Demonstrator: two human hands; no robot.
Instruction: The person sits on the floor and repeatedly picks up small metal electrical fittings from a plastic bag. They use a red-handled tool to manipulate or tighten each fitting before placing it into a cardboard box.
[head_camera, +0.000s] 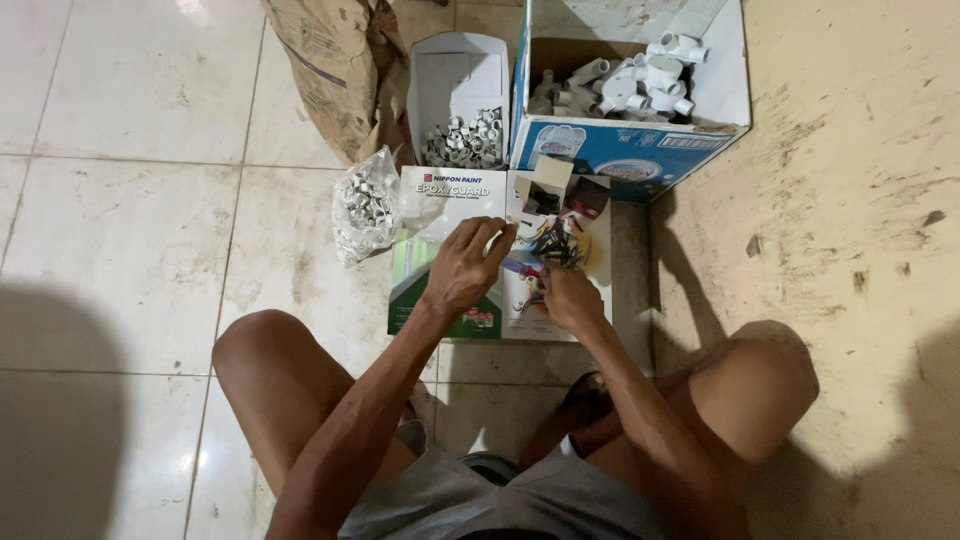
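— Grip first? Left hand (462, 270) curled, thumb and fingertips (503, 233) pinched narrow on something tiny and pale; too small to name. Right hand (570, 298) closed loosely, knuckles up, fingers tucked into a tangled heap of small dark and coloured parts (553, 248); impossible to tell whether anything is actually pinched there.

— And the long axis of the pinched piece?

— Cannot tell; hidden between the fingertips. Only the pinch itself aimed forward and to the right, toward the heap.

— Where exactly, seen from the head camera?

— Just above a flattened cardboard carton printed in white and green (440, 250), lying on the pale tiled floor (120, 230) between the bare knees. Heap resting on the right half of that carton, touching the right hand.

— Around it?

— Beyond the carton, a small open white box of short white plastic ring fittings (462, 140). Left of that, a clear plastic bag stuffed with the same kind of fittings (366, 205), touching the carton's corner. Right, a large blue-and-white cardboard box of white plastic conduit junction pieces (630, 85). Behind, a crumpled brown paper sack (330, 70). Far right, bare stained cement floor (860, 200).
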